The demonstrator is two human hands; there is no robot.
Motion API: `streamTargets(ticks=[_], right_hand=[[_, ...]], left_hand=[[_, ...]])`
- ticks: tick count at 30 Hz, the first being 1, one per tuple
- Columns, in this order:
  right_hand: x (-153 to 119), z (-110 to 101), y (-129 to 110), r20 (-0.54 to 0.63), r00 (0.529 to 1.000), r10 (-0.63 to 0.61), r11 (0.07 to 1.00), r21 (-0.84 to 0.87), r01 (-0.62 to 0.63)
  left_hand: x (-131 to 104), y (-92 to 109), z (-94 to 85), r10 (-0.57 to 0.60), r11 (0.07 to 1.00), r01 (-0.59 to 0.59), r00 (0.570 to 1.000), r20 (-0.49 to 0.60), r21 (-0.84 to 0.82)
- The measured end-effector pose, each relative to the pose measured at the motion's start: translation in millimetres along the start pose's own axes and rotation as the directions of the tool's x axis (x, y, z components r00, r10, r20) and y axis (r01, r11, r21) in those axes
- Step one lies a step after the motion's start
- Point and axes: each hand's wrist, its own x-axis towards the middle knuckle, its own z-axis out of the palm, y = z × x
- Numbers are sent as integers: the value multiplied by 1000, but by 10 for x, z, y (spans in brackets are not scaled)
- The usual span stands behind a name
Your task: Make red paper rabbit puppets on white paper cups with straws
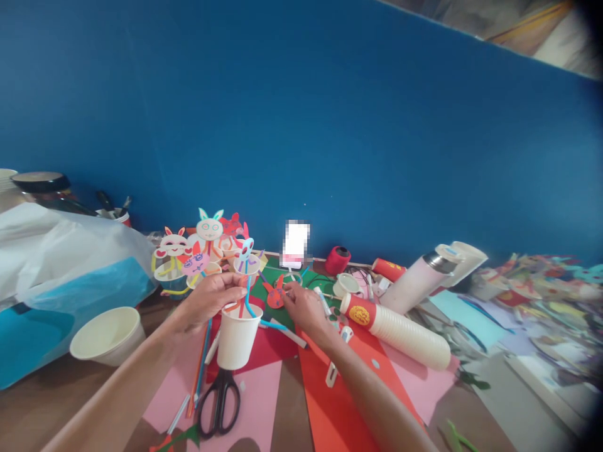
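Observation:
A white paper cup (239, 336) stands in front of me with blue pipe cleaners (249, 298) and an orange strip rising from it. My left hand (214, 298) is at the cup's top, thumb and fingers pinched together by the blue stem; exactly what they grip is too small to tell. Farther right, my right hand (301, 304) has its fingers closed at the edge of a red paper animal face (276, 294) with pointed ears and a drawn face. Black-handled scissors (219, 405) lie just below the cup.
Decorated cups with paper faces (210, 227) stand behind my left hand. An empty bowl (110, 336) is at left. Stacked cups (407, 336), a thermos (417, 279), a glowing phone (296, 243) and a white cutter (338, 358) surround the right side. Colored paper covers the table.

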Motion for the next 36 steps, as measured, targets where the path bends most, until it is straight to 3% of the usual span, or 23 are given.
streamTargets(ticks=[6, 12, 17, 21, 29, 33, 36], right_hand=[[38, -209, 149, -67, 997, 34, 990, 137, -25], [34, -413, 489, -110, 987, 119, 979, 181, -98], [22, -539, 657, -68, 981, 180, 983, -22, -182], [7, -447, 606, -3, 962, 275, 925, -272, -265], [1, -238, 573, 16, 975, 223, 866, -462, -191], [-15, -301, 554, 7, 988, 153, 907, -399, -137], [-52, -403, 422, -8, 998, 62, 989, -131, -62]], left_hand=[[-16, -1, 11, 6, 1000, -6, 1000, 26, -4], [-30, -5, 49, 12, 1000, -12, 998, 65, -12], [-38, -11, 103, 10, 1000, -11, 998, 57, 15], [-50, 7, 147, -8, 1000, 8, 998, 55, 15], [-66, 32, 144, 7, 999, -10, 996, 92, 33], [-77, 30, 149, 13, 998, -20, 993, 118, 56], [-75, 19, 163, 27, 998, -34, 992, 125, 51]])
